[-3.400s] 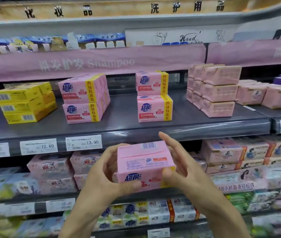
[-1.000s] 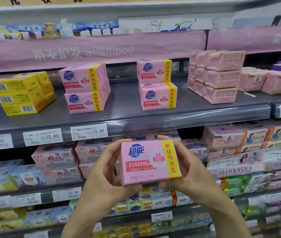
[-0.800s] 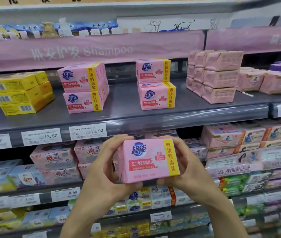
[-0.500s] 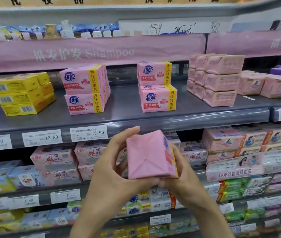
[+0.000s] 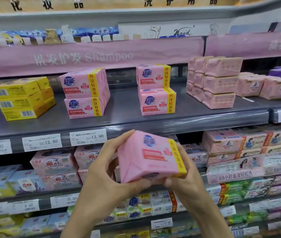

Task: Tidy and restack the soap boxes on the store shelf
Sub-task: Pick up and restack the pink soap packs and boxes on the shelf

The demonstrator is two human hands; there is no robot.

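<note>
Grip: both hands are closed around one pink soap box (image 5: 151, 157). The left hand (image 5: 105, 182) has its fingers curled behind the box's plain folded end and its thumb pressed under the lower edge. The right hand (image 5: 186, 177) is curled under and behind the lower corner at the yellow end. The box is held in the air in front of the lower tiers, just below the front edge of the grey shelf (image 5: 127, 117), touching neither. It is tilted, with the printed face turned up toward the camera. Its long axis runs left to right, with the yellow-banded end lower and to the right. The face carries a round blue logo, a red panel and red characters on the yellow band; the print is blurred. On the shelf, the left pink stack (image 5: 84, 93) and the middle pink stack (image 5: 156, 90) each show two matching boxes, faces forward. They stand well apart. Yellow boxes (image 5: 23, 98) are stacked at far left and pale pink wrapped packs (image 5: 217, 83) at right. A price tag (image 5: 88, 137) on the shelf edge reads 13.90.
</note>
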